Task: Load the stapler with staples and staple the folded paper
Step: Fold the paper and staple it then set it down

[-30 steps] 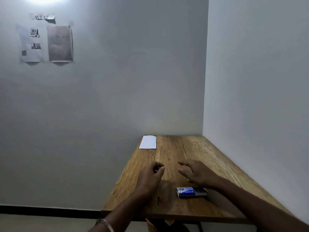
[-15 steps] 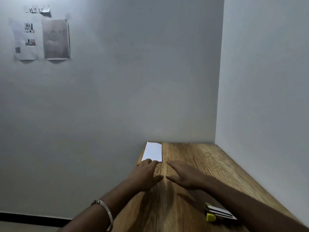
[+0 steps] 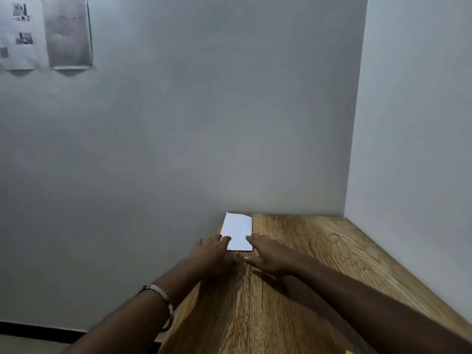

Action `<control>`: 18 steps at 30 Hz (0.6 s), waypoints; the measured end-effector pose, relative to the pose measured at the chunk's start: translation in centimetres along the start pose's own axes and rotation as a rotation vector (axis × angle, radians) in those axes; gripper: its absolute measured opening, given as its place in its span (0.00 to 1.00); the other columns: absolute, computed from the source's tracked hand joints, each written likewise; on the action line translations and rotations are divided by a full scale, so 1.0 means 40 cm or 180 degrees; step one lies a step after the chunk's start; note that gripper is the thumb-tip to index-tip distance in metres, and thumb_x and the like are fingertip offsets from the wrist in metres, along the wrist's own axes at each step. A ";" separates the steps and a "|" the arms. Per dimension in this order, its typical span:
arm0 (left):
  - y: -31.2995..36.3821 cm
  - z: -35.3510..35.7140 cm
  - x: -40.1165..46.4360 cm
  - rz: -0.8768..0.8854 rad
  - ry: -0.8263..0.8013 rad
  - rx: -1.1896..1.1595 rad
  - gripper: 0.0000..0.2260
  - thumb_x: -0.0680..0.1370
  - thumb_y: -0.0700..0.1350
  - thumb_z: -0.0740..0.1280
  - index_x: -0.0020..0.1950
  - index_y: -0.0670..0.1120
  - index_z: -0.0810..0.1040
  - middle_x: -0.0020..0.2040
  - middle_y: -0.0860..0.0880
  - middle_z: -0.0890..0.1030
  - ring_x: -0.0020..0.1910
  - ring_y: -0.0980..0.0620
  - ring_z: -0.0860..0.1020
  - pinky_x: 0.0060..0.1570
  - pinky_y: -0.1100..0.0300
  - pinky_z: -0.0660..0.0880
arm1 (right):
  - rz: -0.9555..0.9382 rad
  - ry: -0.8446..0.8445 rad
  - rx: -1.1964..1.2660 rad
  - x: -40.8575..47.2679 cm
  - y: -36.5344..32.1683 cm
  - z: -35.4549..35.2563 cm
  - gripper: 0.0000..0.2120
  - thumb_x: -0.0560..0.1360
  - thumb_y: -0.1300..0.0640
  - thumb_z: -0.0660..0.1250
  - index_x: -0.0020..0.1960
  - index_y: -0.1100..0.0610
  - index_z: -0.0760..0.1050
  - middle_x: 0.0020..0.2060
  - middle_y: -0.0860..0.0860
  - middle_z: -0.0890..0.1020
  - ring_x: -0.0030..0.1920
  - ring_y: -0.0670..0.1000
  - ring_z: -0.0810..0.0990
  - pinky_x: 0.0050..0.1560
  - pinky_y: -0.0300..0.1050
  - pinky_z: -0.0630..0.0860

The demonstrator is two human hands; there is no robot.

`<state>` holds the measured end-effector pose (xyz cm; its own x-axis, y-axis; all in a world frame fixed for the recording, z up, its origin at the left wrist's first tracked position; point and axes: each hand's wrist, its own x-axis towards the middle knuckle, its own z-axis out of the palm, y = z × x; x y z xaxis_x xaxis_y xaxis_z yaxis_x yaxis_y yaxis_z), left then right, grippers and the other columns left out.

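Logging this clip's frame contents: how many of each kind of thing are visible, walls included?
Folded paper on the table: 1
Hands, left hand and right hand: 2
Wall sheets: 2
Bracelet: 1
Table: 1
Total: 7

The left hand (image 3: 213, 254) covers the near left corner of the folded paper (image 3: 237, 229), and the right hand (image 3: 270, 256) lies over its near right edge, so whether the fingertips press the sheet or only rest above it cannot be told. Both hands are slightly smeared. A small yellow scrap (image 3: 349, 352) is cut off by the bottom edge; what it is cannot be told. The printed sheets (image 3: 43, 34) on the wall are cut by the top and left edges, too blurred to read. The bench (image 3: 319, 264) runs out of view below.
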<state>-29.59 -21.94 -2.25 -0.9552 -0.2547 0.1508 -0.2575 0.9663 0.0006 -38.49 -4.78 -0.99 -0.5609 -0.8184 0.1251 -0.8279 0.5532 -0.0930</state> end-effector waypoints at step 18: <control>0.042 0.008 -0.110 0.0195 -0.0353 -0.0230 0.23 0.83 0.60 0.50 0.67 0.47 0.72 0.66 0.45 0.76 0.65 0.47 0.74 0.71 0.43 0.63 | -0.0102 -0.0202 0.0441 -0.090 -0.052 0.020 0.15 0.83 0.49 0.56 0.58 0.57 0.75 0.46 0.51 0.76 0.45 0.49 0.74 0.49 0.51 0.74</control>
<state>-25.85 -19.22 -3.21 -0.9801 -0.1939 0.0426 -0.1909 0.9794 0.0666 -34.74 -3.09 -2.04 -0.5291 -0.8459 0.0681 -0.8340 0.5034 -0.2260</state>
